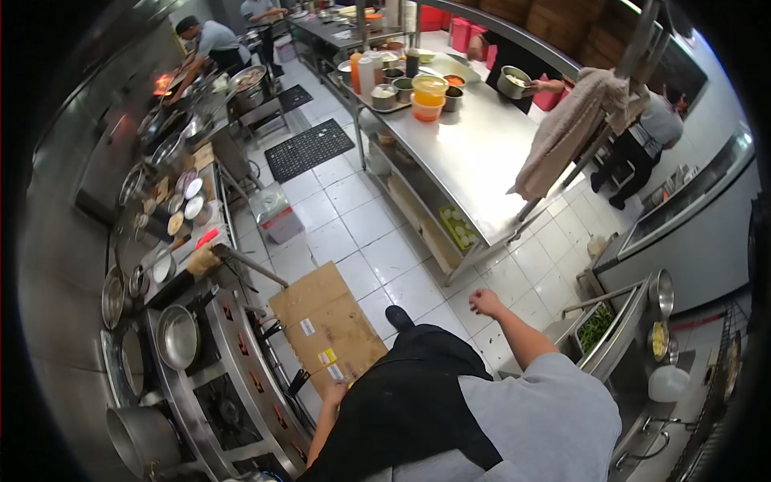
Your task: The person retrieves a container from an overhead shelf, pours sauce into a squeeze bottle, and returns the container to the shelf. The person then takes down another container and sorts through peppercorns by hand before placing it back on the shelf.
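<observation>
My right hand (484, 303) swings out over the white floor tiles, its fingers curled in loosely, with nothing visible in them. Low beside the black apron (409, 386) is my left hand (336, 392), seen only in part. Its fingers look closed, and a small bit of yellow shows by them, too little to name. A flattened cardboard sheet (325, 317) lies on the floor just ahead of that hand, with white and yellow labels on it. My black shoe (398, 318) is at the cardboard's right side.
To the left runs a stove (229, 410) with a frying pan (178, 337) and a large pot (140, 442). A steel table (482, 161) bearing sauce containers stands ahead. Flames rise by a co-worker (213, 44) at the far left. Another person holds a metal bowl (512, 82) across the table.
</observation>
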Action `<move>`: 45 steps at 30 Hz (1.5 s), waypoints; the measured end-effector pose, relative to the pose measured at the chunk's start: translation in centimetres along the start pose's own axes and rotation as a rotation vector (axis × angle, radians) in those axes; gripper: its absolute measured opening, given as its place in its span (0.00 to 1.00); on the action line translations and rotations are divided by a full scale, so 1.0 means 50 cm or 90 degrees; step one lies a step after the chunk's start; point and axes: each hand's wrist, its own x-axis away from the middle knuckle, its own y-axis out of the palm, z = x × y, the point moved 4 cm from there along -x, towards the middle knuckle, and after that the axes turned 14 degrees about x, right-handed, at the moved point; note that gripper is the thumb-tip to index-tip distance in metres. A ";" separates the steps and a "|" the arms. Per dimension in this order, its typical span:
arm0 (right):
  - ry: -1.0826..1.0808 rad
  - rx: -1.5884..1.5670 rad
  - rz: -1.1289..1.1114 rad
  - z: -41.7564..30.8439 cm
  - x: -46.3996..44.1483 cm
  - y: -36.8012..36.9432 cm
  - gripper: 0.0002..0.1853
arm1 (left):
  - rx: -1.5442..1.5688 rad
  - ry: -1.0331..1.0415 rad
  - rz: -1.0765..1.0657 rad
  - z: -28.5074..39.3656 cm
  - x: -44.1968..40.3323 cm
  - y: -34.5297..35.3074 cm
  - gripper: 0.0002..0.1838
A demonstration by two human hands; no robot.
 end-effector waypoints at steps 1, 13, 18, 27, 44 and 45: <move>-0.031 -0.005 0.047 -0.022 -0.014 -0.028 0.13 | -0.060 0.018 -0.030 0.007 -0.012 0.021 0.17; -0.316 0.232 0.593 -0.395 -0.256 -0.380 0.19 | -0.219 -0.014 0.022 0.119 -0.124 -0.065 0.18; -0.282 0.323 0.520 -0.454 -0.379 -0.367 0.29 | -0.199 -0.083 0.065 0.163 -0.194 -0.072 0.19; -0.305 0.332 0.591 -0.491 -0.382 -0.359 0.24 | -0.314 -0.067 0.027 0.347 -0.301 -0.015 0.18; -0.296 0.314 0.615 -0.502 -0.376 -0.360 0.20 | -0.203 -0.017 -0.103 0.533 -0.635 -0.045 0.18; -0.297 0.321 0.618 -0.502 -0.374 -0.360 0.20 | -0.194 0.001 -0.097 0.535 -0.646 -0.039 0.18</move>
